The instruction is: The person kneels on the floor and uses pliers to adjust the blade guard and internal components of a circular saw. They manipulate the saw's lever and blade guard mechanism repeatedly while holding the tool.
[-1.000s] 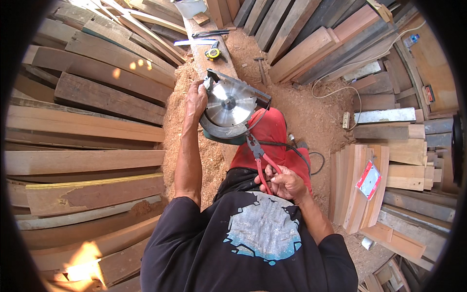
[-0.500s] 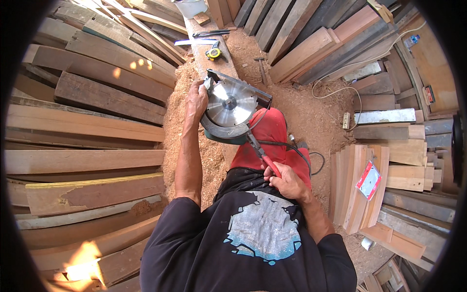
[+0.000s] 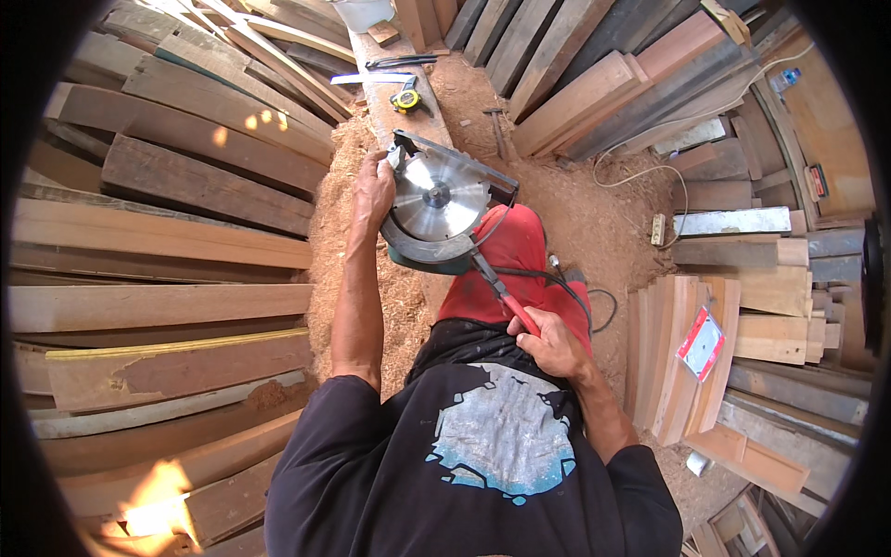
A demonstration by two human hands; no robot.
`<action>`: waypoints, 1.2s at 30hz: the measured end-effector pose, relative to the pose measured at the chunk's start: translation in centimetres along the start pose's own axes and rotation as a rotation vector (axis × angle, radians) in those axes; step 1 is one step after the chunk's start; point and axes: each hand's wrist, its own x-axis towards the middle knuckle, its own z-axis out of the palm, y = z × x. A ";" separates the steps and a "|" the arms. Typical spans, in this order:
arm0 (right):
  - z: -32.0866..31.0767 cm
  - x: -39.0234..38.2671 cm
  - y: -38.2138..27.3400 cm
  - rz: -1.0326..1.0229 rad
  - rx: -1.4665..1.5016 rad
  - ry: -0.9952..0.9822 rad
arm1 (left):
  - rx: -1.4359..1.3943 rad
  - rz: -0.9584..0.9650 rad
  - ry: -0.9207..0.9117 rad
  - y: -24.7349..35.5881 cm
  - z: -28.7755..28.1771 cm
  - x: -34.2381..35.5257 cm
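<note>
Below the circular saw (image 3: 436,200), the right hand (image 3: 555,345) is wrapped around red-handled pliers (image 3: 507,298), tips at the saw's lower edge. Right of the saw lies a red-bordered packet (image 3: 703,343), print illegible. The left hand (image 3: 373,192) grips the saw's left edge; beyond the saw, a tape measure (image 3: 406,98).

The saw blade (image 3: 436,196) is glossy metal, the pliers handle (image 3: 520,315) smooth plastic, the shirt (image 3: 483,464) matt cloth.

Your right hand (image 3: 549,345) covers the ends of the pliers (image 3: 502,293), and whether their tips grip anything on the saw (image 3: 441,200) is too small to tell. The saw's body is mostly hidden underneath. Beyond your left hand (image 3: 374,193), the bucket (image 3: 364,13) is cut off by the view's top edge.
</note>
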 end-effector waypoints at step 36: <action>1.4 0.7 4.1 0.203 0.912 -0.250 | -0.007 0.007 0.005 1.1 -0.1 -0.4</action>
